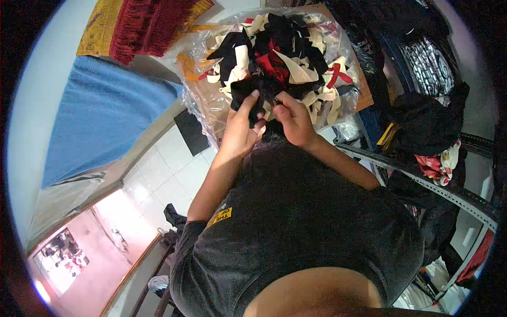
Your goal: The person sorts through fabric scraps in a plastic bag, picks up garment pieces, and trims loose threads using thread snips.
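Note:
Both hands are close together in front of my chest, over a pile of fabric pieces. My left hand is closed on a piece of black fabric, its thumb lying on top. A short way to the right, my right hand is closed too, thumb and finger pinched at the right end of the black cloth. Beyond the hands, black, cream and red fabric pieces lie heaped on clear plastic sheeting. The fingers of my left hand are partly hidden by the cloth.
A brown board lies under the plastic. Blue cloth and a fringed dark red textile hang at the left. Perforated metal shelving with folded garments stands at the right. White floor tiles show at lower left.

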Action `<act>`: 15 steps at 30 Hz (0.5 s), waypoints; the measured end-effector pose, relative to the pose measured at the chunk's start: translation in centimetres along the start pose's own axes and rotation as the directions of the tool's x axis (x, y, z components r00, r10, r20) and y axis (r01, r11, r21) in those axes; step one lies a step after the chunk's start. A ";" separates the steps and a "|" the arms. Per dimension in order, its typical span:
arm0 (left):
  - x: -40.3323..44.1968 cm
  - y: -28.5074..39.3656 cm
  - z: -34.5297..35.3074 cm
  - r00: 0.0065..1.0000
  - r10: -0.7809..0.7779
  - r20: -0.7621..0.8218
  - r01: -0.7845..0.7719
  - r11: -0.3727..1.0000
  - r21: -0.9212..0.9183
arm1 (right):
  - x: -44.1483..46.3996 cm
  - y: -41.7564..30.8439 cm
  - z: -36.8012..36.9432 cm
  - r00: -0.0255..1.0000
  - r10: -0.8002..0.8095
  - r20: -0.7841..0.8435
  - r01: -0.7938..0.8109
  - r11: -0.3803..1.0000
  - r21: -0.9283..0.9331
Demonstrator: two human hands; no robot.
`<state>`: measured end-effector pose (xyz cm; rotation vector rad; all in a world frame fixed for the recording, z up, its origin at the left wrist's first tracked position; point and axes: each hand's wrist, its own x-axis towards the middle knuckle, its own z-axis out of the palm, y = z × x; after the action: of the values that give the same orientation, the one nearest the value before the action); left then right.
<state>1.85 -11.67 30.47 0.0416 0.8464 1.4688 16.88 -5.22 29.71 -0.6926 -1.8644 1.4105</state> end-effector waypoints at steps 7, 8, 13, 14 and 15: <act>-0.4 0.0 0.2 0.997 -0.082 -0.006 0.082 0.995 -0.064 | 0.4 -0.1 -1.9 0.979 -0.206 0.002 0.201 0.956 -0.215; -0.6 -0.1 0.2 0.996 -0.084 -0.005 0.083 0.994 -0.064 | 0.7 -0.3 -2.4 0.962 -0.258 0.086 0.272 0.923 -0.272; -0.3 -0.3 -0.1 0.999 0.051 -0.004 -0.051 0.993 0.105 | 1.6 0.0 -3.1 0.911 -0.332 0.246 0.406 0.831 -0.380; -0.3 -0.2 0.1 0.999 0.053 -0.001 -0.052 0.993 0.104 | 1.6 0.6 -3.2 0.911 -0.360 0.203 0.413 0.816 -0.404; -0.5 -0.1 0.4 0.996 0.091 -0.020 -0.085 0.975 0.206 | 1.6 0.9 -3.3 0.906 -0.390 0.163 0.421 0.801 -0.426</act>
<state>2.18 -11.88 30.98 0.2145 1.0289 1.4626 18.43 -1.78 29.71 -0.4161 -2.2604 0.7319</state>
